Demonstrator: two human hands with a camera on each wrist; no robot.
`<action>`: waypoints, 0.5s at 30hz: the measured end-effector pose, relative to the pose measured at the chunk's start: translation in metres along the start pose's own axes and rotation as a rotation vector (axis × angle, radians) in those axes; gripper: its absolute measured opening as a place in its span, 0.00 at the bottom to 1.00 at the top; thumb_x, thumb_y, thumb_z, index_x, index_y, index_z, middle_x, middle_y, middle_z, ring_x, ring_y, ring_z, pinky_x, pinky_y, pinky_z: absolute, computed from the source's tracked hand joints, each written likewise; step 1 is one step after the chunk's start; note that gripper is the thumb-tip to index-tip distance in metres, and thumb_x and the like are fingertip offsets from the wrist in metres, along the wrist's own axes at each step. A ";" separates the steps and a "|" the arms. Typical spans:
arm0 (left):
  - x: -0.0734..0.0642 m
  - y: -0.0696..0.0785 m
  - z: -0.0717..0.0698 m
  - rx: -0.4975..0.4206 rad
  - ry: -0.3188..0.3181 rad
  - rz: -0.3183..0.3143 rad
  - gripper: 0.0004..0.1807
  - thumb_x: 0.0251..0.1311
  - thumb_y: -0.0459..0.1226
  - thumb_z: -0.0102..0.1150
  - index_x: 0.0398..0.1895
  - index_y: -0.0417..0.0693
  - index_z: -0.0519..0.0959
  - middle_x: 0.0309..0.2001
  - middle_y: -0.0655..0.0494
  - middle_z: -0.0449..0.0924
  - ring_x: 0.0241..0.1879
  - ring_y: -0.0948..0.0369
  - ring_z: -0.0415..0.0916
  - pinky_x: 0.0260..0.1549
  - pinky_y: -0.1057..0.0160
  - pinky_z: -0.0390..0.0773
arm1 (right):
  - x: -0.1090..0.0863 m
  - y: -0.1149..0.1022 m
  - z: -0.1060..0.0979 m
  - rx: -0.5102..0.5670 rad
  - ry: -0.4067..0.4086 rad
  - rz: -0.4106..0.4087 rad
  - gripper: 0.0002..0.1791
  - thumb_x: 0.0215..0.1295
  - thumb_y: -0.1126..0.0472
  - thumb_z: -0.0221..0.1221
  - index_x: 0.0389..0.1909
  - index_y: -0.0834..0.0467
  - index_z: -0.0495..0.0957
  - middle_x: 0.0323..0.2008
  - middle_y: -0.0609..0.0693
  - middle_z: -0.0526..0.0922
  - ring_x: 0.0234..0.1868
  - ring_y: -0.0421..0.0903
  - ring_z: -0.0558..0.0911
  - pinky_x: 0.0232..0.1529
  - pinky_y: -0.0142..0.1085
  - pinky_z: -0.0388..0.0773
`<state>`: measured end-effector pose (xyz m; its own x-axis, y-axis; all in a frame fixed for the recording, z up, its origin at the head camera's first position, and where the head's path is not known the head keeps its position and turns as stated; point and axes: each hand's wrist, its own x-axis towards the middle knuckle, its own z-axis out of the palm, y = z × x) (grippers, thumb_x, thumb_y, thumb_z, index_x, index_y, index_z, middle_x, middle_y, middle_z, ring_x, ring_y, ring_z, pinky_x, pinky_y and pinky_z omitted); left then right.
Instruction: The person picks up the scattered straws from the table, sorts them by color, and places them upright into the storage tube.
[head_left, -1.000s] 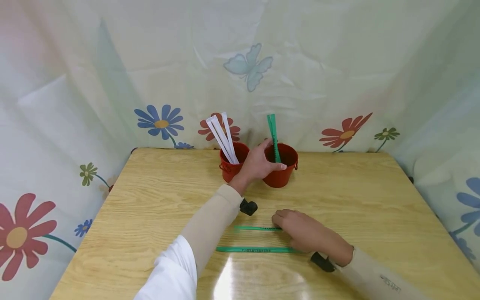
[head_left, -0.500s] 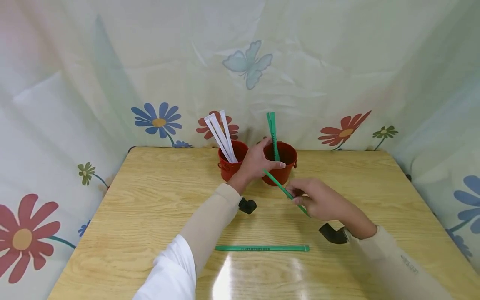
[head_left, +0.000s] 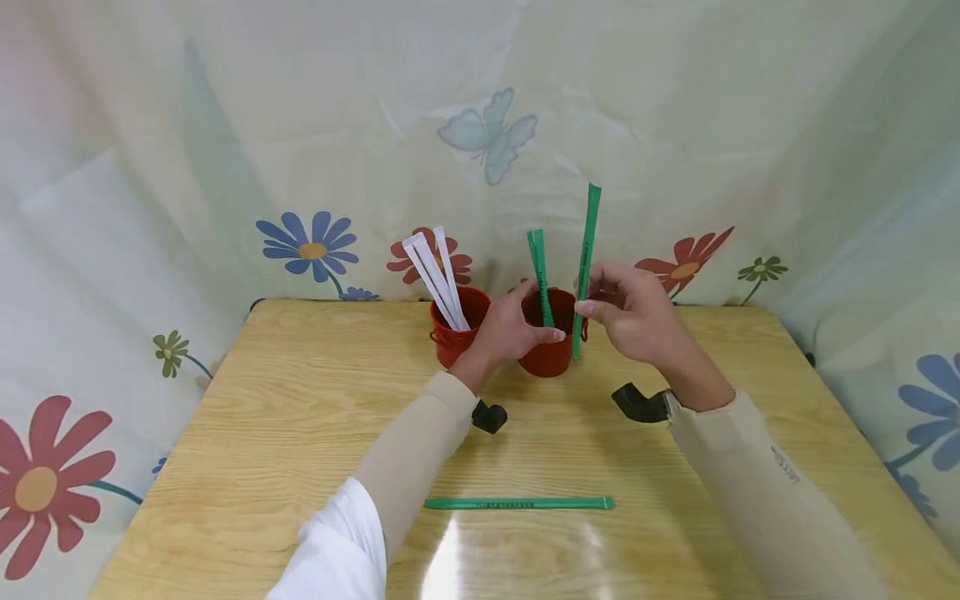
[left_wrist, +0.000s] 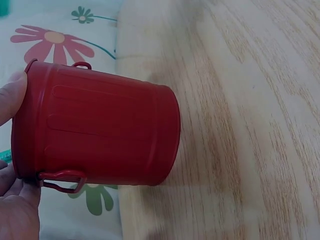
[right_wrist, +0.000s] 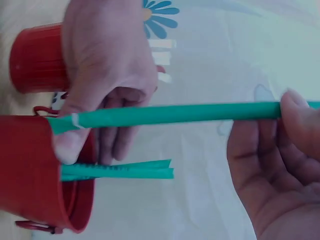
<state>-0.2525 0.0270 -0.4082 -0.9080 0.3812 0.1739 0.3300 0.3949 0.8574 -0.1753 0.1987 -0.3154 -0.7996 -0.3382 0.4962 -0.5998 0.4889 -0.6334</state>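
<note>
My left hand (head_left: 510,329) holds the rim of the right-hand red bucket (head_left: 546,362), thumb at the near side; the left wrist view shows the bucket's wall (left_wrist: 105,125) and handle. Two green wrapped straws (head_left: 542,279) stand inside it, leaning together. Between thumb and fingers, my right hand (head_left: 637,312) pinches another green wrapped straw (head_left: 589,233), held nearly upright at the bucket's right side. In the right wrist view this straw's lower end (right_wrist: 70,123) is close to the rim, in front of the left thumb; whether it touches is unclear.
A second red bucket (head_left: 448,347) stands just left, holding several white wrapped straws (head_left: 435,279). One more green straw (head_left: 517,503) lies crosswise on the wooden table (head_left: 315,400) near the front. A flowered curtain (head_left: 360,150) hangs behind the table.
My right hand has picked up a green straw from the table, raised it to the right-hand bucket and turned it nearly upright. The left hand stays on the bucket.
</note>
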 end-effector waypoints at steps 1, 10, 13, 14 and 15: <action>0.000 -0.001 0.000 -0.008 0.002 0.010 0.38 0.52 0.45 0.73 0.67 0.54 0.68 0.61 0.54 0.77 0.59 0.55 0.73 0.56 0.53 0.80 | 0.004 -0.001 0.001 -0.003 0.032 0.013 0.04 0.64 0.75 0.58 0.32 0.65 0.75 0.28 0.53 0.77 0.28 0.41 0.77 0.33 0.23 0.76; -0.002 -0.004 0.000 -0.029 0.003 0.043 0.35 0.51 0.42 0.74 0.64 0.56 0.70 0.60 0.55 0.78 0.60 0.53 0.74 0.58 0.51 0.78 | 0.025 0.014 0.026 0.009 0.254 0.067 0.02 0.63 0.74 0.60 0.35 0.68 0.76 0.30 0.56 0.78 0.31 0.39 0.77 0.38 0.20 0.77; -0.001 -0.003 0.000 -0.036 0.008 0.056 0.36 0.51 0.42 0.74 0.64 0.57 0.70 0.60 0.55 0.78 0.60 0.52 0.73 0.59 0.51 0.78 | 0.029 0.021 0.034 -0.028 0.268 0.079 0.02 0.64 0.73 0.60 0.36 0.67 0.76 0.30 0.56 0.78 0.31 0.42 0.78 0.38 0.20 0.76; -0.002 -0.003 0.000 -0.040 0.008 0.055 0.36 0.51 0.42 0.74 0.65 0.58 0.70 0.61 0.55 0.78 0.60 0.53 0.73 0.59 0.51 0.78 | 0.030 0.023 0.036 -0.045 0.260 0.086 0.02 0.64 0.73 0.60 0.36 0.67 0.76 0.30 0.56 0.78 0.32 0.43 0.78 0.38 0.20 0.76; -0.002 -0.003 -0.001 -0.035 0.007 0.049 0.37 0.51 0.43 0.74 0.66 0.59 0.69 0.61 0.56 0.77 0.60 0.54 0.73 0.59 0.52 0.78 | 0.030 0.026 0.038 -0.063 0.247 0.092 0.03 0.64 0.73 0.60 0.37 0.67 0.77 0.30 0.57 0.79 0.32 0.44 0.79 0.38 0.20 0.76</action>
<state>-0.2517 0.0247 -0.4106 -0.8929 0.3934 0.2191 0.3648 0.3466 0.8641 -0.2159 0.1702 -0.3397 -0.8148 -0.0870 0.5732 -0.5158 0.5603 -0.6481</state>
